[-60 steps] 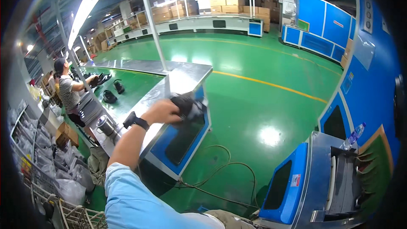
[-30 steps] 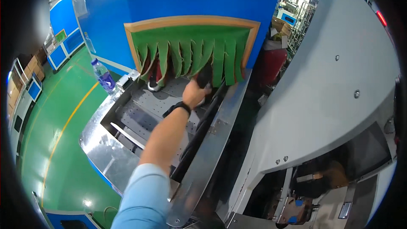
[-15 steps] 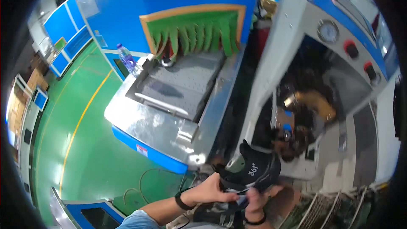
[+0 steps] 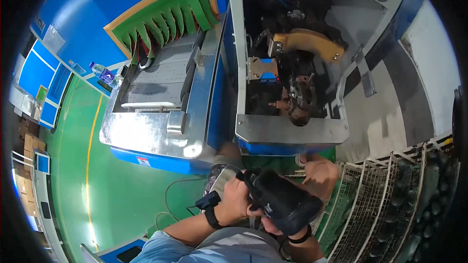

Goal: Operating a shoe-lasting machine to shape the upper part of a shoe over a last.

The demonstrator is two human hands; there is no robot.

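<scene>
At five o'clock in my view, close to my body, I have a black shoe (image 4: 287, 197), matte and soft-contoured, its broad rounded end pointing toward four o'clock. My left grip (image 4: 236, 198) is clasped round its narrower end; my right grip (image 4: 271, 226), mostly hidden beneath the shoe, has its fingers curled against the underside. At ten o'clock runs a conveyor (image 4: 163, 70) of flat grey perforated plates, framed in shiny bare steel; ragged green fabric strips (image 4: 168, 22) hang over its far end inside a wooden frame. A clear, ribbed-looking plastic bottle (image 4: 102, 74) tilts beside it. At two o'clock, an open-fronted machine (image 4: 292, 129) holds a curved, yellowish-brown block (image 4: 309, 43) above a rusty metal clamp (image 4: 301, 100). At four o'clock stand white wire-mesh racks (image 4: 360, 195), with rounded dark shapes (image 4: 431, 204) lined up in rows beyond.
</scene>
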